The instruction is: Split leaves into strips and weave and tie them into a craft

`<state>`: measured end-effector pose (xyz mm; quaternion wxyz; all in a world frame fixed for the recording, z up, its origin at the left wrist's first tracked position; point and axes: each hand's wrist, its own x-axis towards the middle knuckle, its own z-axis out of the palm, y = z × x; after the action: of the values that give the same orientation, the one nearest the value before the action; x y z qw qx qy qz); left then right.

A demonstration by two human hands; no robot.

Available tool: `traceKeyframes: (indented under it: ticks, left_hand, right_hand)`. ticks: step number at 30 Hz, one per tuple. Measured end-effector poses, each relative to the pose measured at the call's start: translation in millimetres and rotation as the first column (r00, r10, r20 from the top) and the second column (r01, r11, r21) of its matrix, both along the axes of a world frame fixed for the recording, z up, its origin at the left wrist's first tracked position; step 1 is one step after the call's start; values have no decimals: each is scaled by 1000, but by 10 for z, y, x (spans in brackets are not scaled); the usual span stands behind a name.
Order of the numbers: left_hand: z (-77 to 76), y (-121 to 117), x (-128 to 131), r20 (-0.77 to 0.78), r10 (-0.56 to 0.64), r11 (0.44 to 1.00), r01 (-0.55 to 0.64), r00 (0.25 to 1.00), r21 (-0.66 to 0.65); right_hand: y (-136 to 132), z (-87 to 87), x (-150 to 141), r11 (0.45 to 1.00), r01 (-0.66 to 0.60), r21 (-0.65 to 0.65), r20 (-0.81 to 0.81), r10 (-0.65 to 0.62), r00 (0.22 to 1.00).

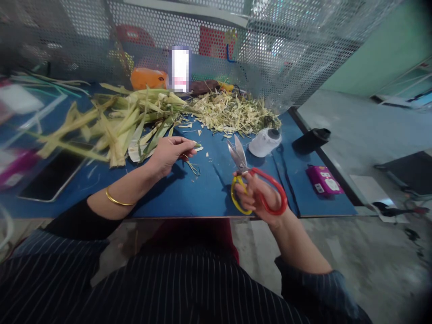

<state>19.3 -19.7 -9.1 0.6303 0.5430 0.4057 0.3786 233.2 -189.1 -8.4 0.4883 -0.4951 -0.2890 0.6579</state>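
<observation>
My left hand pinches a small piece of pale green husk, its tip poking out past the thumb. Thin strands hang below those fingers. In my right hand is a pair of scissors with one red and one yellow handle; the blades stand apart and point away from me, with nothing between them. Beyond my left hand lies a heap of long pale husks. Farther back is a pile of small cut husk scraps.
A white thread spool, a black spool and a purple box sit on the right of the blue table. On the left lies a dark phone-like slab. An orange object stands by the perforated metal screen.
</observation>
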Motion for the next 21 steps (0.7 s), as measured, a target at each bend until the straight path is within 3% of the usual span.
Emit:
traceKeyframes:
  ticks: [5,11,16,21]
  left_hand:
    - [-13,-9,19,71,23,1000,-22,997,-19]
    - [0,-30,22,173,74,997,-70,982,-31]
    - [11,-53,40,205,79,996,-68,975,-61]
    - [-6,-90,65,228,52,995,-32,972,-93]
  right_hand:
    - [13,12,-207,991,-31,130,258,-4,966]
    - [127,-25,-372,978,-40,206,538,-79,839]
    - [191,-106,-421,967,-70,244,642,-107,759]
    - [232,-140,-454,959,-59,277,653,-142,744]
